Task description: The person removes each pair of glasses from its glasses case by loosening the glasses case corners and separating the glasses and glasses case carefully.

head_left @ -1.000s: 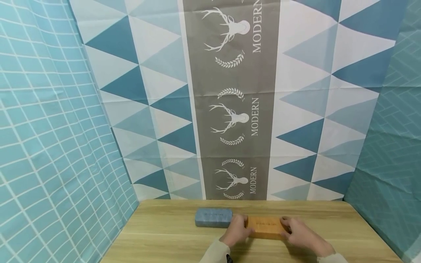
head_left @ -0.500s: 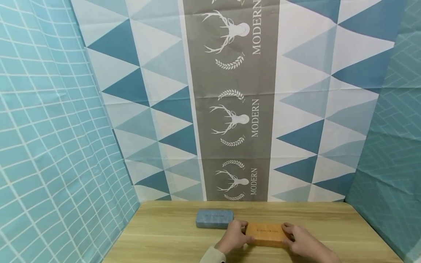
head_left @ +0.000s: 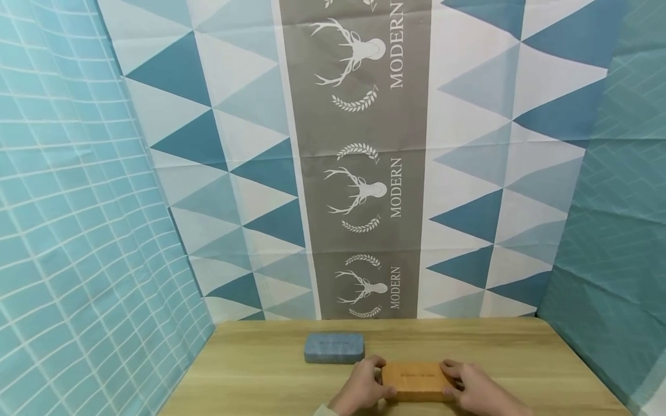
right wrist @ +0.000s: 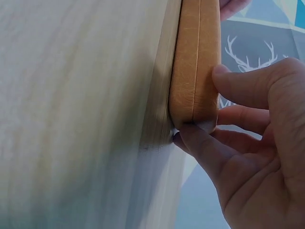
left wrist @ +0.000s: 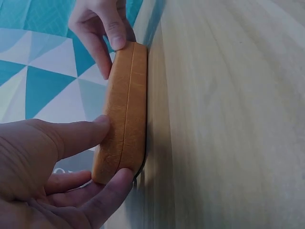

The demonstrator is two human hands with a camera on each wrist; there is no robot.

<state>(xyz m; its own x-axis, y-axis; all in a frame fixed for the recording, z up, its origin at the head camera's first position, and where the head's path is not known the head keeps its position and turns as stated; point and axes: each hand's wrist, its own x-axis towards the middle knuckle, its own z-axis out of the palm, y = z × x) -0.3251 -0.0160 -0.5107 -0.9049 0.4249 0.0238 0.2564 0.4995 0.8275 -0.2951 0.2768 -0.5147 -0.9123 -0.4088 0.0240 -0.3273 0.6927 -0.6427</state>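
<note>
A patterned backdrop (head_left: pixel 359 162) of triangles and stag heads stands behind the wood-grained bench (head_left: pixel 244 375). Toward the near side, on or barely above the bench, is the orange case (head_left: pixel 416 381); it looks light, stiff and only mildly slick, best held by its short ends, clear of the side seam. The blue case (head_left: pixel 334 348) lies farther back, leftward. The left grip (head_left: pixel 361 382) and right grip (head_left: pixel 478 390) pinch the orange case's opposite ends.
</note>
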